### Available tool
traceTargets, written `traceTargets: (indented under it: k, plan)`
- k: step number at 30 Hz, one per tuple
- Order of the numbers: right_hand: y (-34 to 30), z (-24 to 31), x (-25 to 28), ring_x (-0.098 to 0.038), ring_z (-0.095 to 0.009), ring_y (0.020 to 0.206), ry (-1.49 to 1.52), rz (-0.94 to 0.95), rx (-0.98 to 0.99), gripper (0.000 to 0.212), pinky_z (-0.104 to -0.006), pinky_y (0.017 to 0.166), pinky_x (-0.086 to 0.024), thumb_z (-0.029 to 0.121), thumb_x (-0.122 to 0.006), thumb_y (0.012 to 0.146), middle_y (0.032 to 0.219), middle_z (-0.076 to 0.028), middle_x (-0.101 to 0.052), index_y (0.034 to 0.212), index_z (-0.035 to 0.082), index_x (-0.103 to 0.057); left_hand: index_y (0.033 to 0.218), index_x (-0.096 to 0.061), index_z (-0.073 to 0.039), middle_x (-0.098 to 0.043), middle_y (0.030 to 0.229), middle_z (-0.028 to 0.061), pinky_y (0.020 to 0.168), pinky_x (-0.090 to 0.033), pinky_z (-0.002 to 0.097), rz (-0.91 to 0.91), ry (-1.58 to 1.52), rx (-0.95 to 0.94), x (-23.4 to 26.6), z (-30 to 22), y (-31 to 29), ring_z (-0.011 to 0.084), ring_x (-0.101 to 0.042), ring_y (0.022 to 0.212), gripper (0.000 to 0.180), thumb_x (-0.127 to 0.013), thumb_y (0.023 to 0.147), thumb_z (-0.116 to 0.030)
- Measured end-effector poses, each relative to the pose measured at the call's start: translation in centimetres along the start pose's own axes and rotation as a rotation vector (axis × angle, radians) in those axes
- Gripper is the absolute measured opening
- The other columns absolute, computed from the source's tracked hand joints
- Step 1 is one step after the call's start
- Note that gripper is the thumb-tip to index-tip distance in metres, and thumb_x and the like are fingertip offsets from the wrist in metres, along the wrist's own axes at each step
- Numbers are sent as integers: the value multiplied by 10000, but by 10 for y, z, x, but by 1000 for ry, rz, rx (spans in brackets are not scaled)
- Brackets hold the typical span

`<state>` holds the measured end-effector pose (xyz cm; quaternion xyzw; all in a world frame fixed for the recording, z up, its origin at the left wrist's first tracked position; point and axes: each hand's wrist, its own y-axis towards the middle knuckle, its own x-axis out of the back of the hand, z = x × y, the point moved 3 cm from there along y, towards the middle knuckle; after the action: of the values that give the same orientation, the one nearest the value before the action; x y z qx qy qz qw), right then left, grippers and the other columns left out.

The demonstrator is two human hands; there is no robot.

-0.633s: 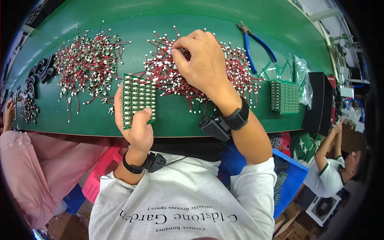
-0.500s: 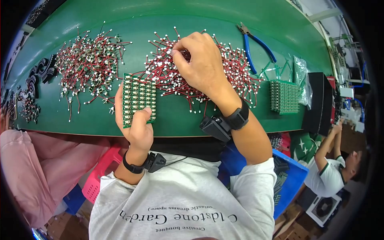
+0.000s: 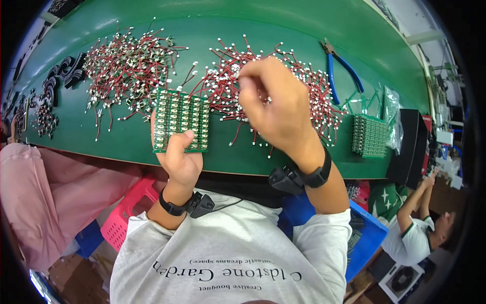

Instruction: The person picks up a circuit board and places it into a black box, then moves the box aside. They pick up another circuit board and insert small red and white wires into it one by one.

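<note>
My left hand grips a green circuit board panel by its near edge, thumb on top, holding it just above the green table. My right hand hovers over the middle pile of red wires with white connectors, its fingers pinched together at the pile's near side. Whether a wire sits between the fingertips is hidden by the fingers. A second, larger pile of red wires lies to the left of the board.
Blue-handled pliers lie at the back right. A second green board panel and clear plastic bags sit at the right. Black parts line the far left. A person in pink is at my left, another person at lower right.
My right hand has lifted from the middle wire pile and drawn back toward me, fingers pinched. The left hand and board have stayed put.
</note>
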<state>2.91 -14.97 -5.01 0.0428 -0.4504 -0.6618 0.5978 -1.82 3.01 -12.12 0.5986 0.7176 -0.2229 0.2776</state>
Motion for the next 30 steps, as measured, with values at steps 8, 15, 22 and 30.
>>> traceTargets:
  k: [8,15,22,30]
  plan:
    - [-26,12,-40,-598,-284,593,-118,322,35,141,-383,521,-503,14,-684,772,769,-89,-565,870,38,-585,1363,-398,77,-590,1118,121,896,-480,295,-13,345,13,-9,-5,-1,179,-603,954,704,-478,667,15]
    - [-23,1,-34,-599,-282,617,1,194,-35,129,-375,519,-495,-16,-693,743,746,-93,-560,808,33,-593,1375,-387,82,-581,1179,156,936,-481,307,-8,323,-9,-13,-4,-1,202,-610,1023,729,-479,655,14]
    - [-24,3,-37,-599,-279,618,28,233,-47,129,-375,521,-497,-14,-698,740,738,-96,-551,826,26,-610,1381,-377,93,-583,1186,169,918,-497,308,-1,364,-57,-16,-4,-4,200,-616,1021,722,-477,670,8]
    - [-22,3,-38,-616,-250,620,117,151,-26,160,-347,531,-510,-59,-703,726,754,-102,-570,839,1,-607,1378,-383,95,-593,1168,160,909,-501,301,28,388,-79,-14,-6,-2,190,-621,996,714,-478,676,7]
